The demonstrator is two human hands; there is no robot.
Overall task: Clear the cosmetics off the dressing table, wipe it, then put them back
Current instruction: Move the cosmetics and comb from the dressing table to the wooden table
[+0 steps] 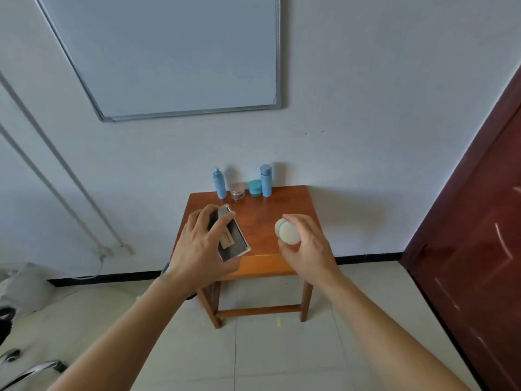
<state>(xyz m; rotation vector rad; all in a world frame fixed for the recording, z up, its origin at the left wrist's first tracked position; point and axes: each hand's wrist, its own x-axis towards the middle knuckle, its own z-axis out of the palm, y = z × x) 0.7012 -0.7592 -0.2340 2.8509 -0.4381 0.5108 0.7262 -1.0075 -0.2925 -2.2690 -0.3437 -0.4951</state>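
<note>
Left hand (197, 246) grips a dark case (236, 246), its tan label unreadable; right hand (307, 249) grips a round compact (287, 232), both over the table (262, 213).

Back edge of table (255, 221) blocked: pump bottle (220, 184), clear jar (237, 191), teal jar (255, 188), tall bottle (265, 181) in a row. Centre strip open between left hand (197, 249) gripping flat case (235, 242) and right hand (308, 249) holding round compact (287, 232).

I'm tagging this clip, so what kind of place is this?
Likely a plain room at home, a makeshift dressing corner: a small wooden table against a white wall carries blue cosmetic bottles, with a whiteboard above and a dark red door.
</note>
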